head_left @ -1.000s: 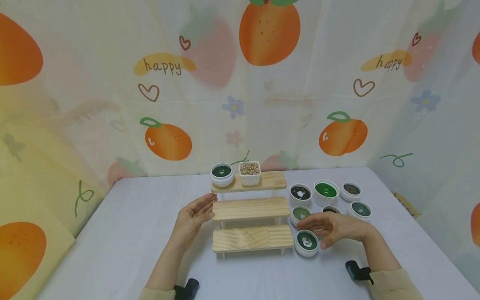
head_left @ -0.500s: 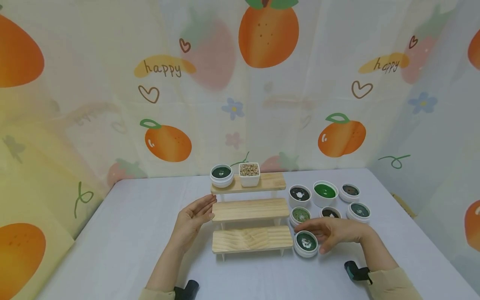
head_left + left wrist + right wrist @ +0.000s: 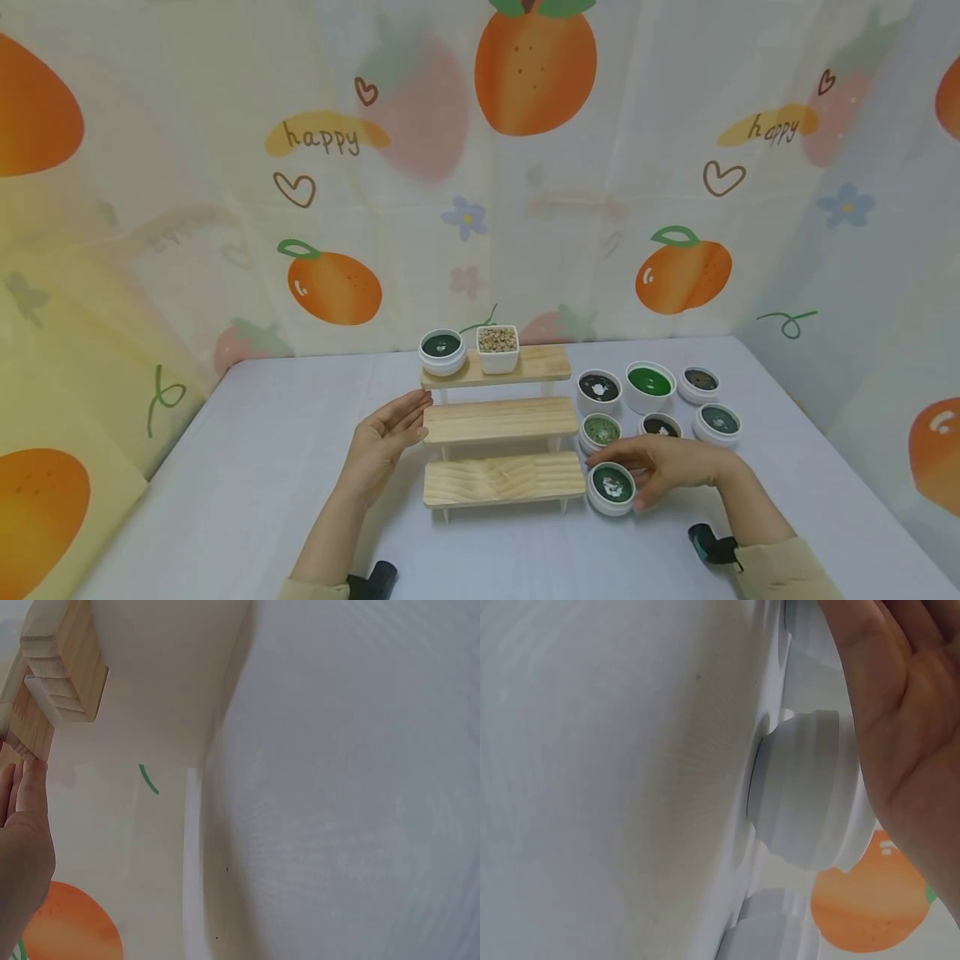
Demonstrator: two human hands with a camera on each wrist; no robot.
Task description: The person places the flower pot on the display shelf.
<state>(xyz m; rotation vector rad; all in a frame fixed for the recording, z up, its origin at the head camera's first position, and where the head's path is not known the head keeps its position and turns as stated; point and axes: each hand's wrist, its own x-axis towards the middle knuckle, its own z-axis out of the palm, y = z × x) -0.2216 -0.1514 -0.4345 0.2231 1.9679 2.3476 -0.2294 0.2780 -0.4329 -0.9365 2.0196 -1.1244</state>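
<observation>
- Just off the right end of the lowest shelf (image 3: 504, 480), the right hand (image 3: 671, 465) curves round the front cup (image 3: 612, 486), fingers behind the rim and thumb at its right side, spread about as wide as the cup; how firmly they press, I cannot tell.
- That span looks sound; better to pinch on the white outer wall, so no fingertip dips inside.
- The cup stands upright on the table (image 3: 225, 500), and should be raised level in case its dark green filling is loose.
- Close behind is the speckled green cup (image 3: 602, 428), which the fingers could easily nudge.
- The left hand (image 3: 384, 442), fingers nearly straight, grips nothing by the left end of the middle shelf (image 3: 498, 420); any steadying ought to be light.
- Farther back, a round cup (image 3: 442, 354) and square pot (image 3: 498, 354) stand on the top shelf (image 3: 546, 365), so avoid jolts.
</observation>
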